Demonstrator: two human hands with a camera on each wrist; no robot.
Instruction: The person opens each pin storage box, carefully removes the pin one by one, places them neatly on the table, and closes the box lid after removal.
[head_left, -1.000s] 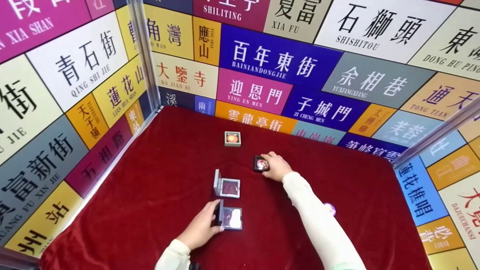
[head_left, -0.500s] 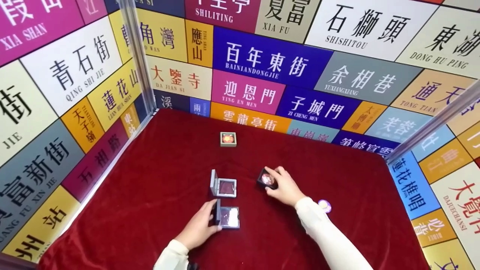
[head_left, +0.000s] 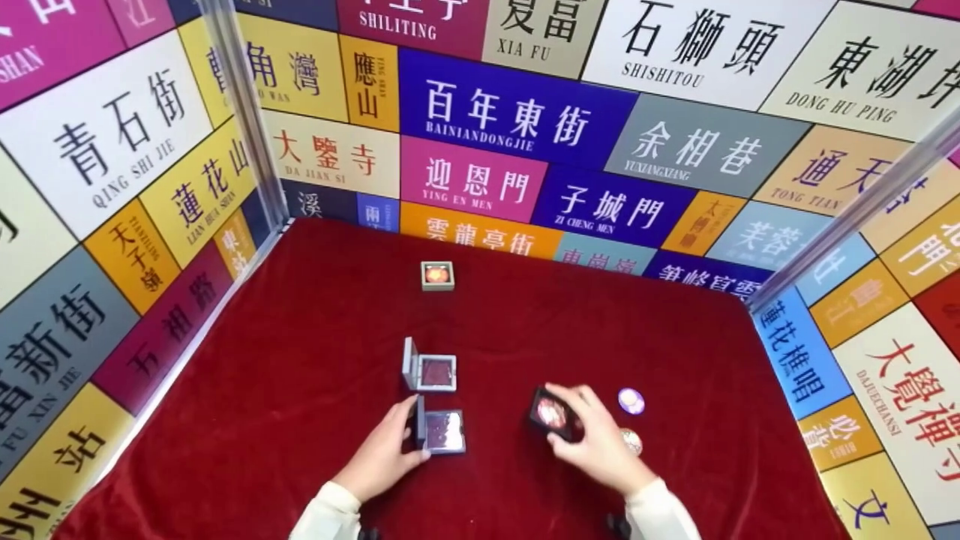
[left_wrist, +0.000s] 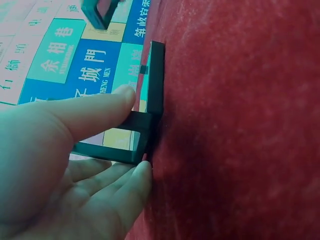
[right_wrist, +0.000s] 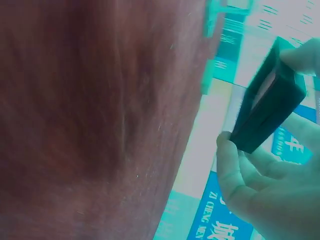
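My left hand (head_left: 379,457) holds the raised lid of a small dark hinged case (head_left: 448,433), its thumb and fingers on either side of that lid (left_wrist: 106,151). The case stands opened on the red cloth, its clear-topped base (left_wrist: 157,80) to the right of the hand. My right hand (head_left: 604,446) grips a small black square box (head_left: 551,412) between thumb and fingers. A shiny reddish round piece shows in the box. In the right wrist view, this box (right_wrist: 272,102) is tilted and raised off the cloth.
A second opened grey case (head_left: 437,373) stands just behind the first. Farther back sits a pale square box (head_left: 437,276) with an orange flower-like centre. A purple-rimmed disc (head_left: 631,400) and a patterned round piece (head_left: 632,441) lie by the right hand. Sign-covered walls border the red cloth (head_left: 315,322).
My right hand has brought the black box nearer to me and turned it. The left hand stays at its case. The head view has shifted, and the patterned round piece now shows.
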